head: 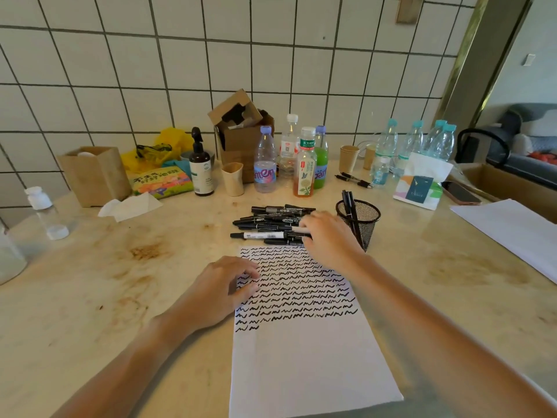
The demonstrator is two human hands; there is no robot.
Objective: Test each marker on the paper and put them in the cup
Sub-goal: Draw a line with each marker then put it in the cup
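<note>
Head view of a stained desk set against a tiled wall. A sheet of paper lies at centre, its upper half covered with rows of black squiggles. The left hand rests on the sheet's left edge, fingers loosely bent, the tips touching the paper; this grip holds nothing. The right hand reaches over the top edge of the sheet to a pile of black markers lying just beyond it. Its fingers curl down onto the right ends of the nearest markers; whether this grip has pinched one marker cannot be told, since the fingertips are hidden behind the hand. A marker with a white label lies at the front of the pile, its right end under the fingers. Just to the right of the hand stands a black mesh cup, upright, with two markers standing in it. Behind the pile stand drink bottles, paper cups, a cardboard box and a tissue pack.
</note>
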